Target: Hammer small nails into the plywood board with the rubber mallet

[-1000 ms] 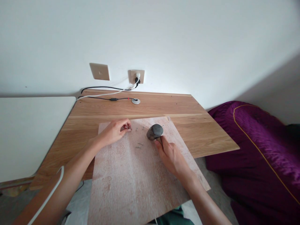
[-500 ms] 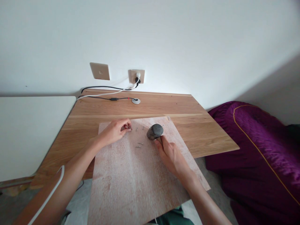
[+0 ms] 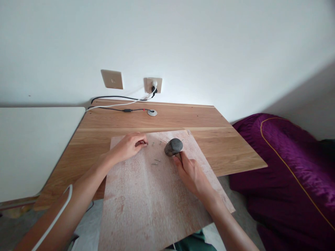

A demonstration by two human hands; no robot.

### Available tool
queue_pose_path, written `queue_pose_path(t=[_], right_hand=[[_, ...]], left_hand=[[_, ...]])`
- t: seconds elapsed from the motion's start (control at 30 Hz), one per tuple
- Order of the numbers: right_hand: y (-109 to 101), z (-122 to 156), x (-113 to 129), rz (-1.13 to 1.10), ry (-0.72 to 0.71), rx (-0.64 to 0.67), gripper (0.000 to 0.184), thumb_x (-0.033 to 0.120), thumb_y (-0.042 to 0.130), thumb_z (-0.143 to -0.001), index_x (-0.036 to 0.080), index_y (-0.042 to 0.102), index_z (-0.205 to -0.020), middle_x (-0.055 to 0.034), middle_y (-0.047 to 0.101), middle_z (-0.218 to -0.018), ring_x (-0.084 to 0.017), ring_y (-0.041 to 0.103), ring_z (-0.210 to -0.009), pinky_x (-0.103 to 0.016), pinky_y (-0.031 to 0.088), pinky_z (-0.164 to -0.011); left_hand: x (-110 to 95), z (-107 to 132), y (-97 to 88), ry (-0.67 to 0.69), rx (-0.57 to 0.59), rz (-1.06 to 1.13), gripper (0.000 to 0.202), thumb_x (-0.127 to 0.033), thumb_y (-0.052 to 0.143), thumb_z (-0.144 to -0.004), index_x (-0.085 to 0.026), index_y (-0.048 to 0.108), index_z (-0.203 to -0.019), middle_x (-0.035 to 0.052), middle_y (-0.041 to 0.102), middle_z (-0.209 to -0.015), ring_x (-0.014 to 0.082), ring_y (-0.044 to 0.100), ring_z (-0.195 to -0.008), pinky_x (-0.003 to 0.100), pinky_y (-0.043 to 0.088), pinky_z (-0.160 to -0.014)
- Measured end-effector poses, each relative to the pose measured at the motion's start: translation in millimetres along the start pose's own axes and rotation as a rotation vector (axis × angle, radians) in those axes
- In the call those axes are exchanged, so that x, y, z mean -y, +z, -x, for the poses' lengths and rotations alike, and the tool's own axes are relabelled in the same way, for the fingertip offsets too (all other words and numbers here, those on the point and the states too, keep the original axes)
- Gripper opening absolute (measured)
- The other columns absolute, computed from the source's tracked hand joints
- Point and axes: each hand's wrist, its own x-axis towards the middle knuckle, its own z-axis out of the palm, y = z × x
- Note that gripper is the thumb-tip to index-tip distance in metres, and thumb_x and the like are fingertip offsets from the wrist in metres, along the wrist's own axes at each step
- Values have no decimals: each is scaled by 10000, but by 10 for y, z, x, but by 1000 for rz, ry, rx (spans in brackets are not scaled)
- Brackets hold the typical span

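My right hand (image 3: 192, 170) is wrapped round the handle of a mallet with a dark grey head (image 3: 173, 147), held just above the wooden board (image 3: 149, 205). At the board's far left part, my left hand (image 3: 132, 144) is closed in a pinch, thumb and finger down near the surface. The small dark tip between them looks like a nail (image 3: 147, 144), mostly hidden by the fingers. To its right, several nails (image 3: 153, 143) stand upright in a row, partly behind the mallet head. Two loose nails (image 3: 155, 164) lie nearer to me on the board.
Under the board is a wooden desk (image 3: 225, 150), set against a white wall. Cables (image 3: 117, 97) run along its back from a wall socket (image 3: 157, 83). A white panel (image 3: 36, 150) adjoins on the left. On the right is a purple cloth-covered piece (image 3: 251, 150).
Almost nothing differs. My left fingers have shifted very slightly around the small piece they pinch; the mallet stays in place in my right hand.
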Motion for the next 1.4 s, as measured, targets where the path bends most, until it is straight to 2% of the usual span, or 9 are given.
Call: queue_pose_path(t=[0.43, 0.67, 0.87, 1.2, 1.4], right_hand=[[-2, 3, 6, 1, 7, -17, 229, 318, 389, -1102, 221, 587, -1041, -67, 706, -737, -249, 667, -661, -323, 301, -558], [-14, -2, 30, 27, 30, 14, 251, 317, 376, -1103, 186, 589, -1089, -85, 707, -741, -254, 671, -669, -319, 272, -559], [-21, -3, 42, 22, 19, 0, 243, 318, 383, -1097, 191, 586, -1055, -88, 711, -768, -241, 664, -666, -313, 279, -564], [21, -6, -18, 13, -5, -14, 239, 328, 380, -1098, 195, 573, -1053, -67, 682, -730, -226, 646, -640, -307, 267, -560], [26, -3, -34, -11, -15, -27, 254, 359, 374, -1095, 209, 570, -1033, -57, 673, -714, -220, 636, -627, -305, 268, -548]], left_hand=[[1, 1, -7, 82, -16, -14, 174, -36, 665, -916, -202, 677, -865, 4, 708, -858, 174, 663, -818, 296, 480, -782], [17, -6, 13, 114, -41, -29, 175, -26, 677, -913, -194, 670, -863, -2, 695, -852, 160, 656, -796, 283, 476, -757], [16, -4, 14, 129, -47, -34, 176, -22, 683, -905, -192, 668, -862, -4, 690, -841, 160, 654, -789, 278, 468, -741], [4, 6, 7, 92, -28, -32, 135, -63, 670, -916, -193, 675, -880, 7, 699, -858, 163, 665, -789, 286, 479, -748], [-5, -3, -2, 108, -33, -28, 95, -123, 719, -911, -196, 664, -885, 22, 708, -923, 183, 678, -864, 302, 502, -792]])
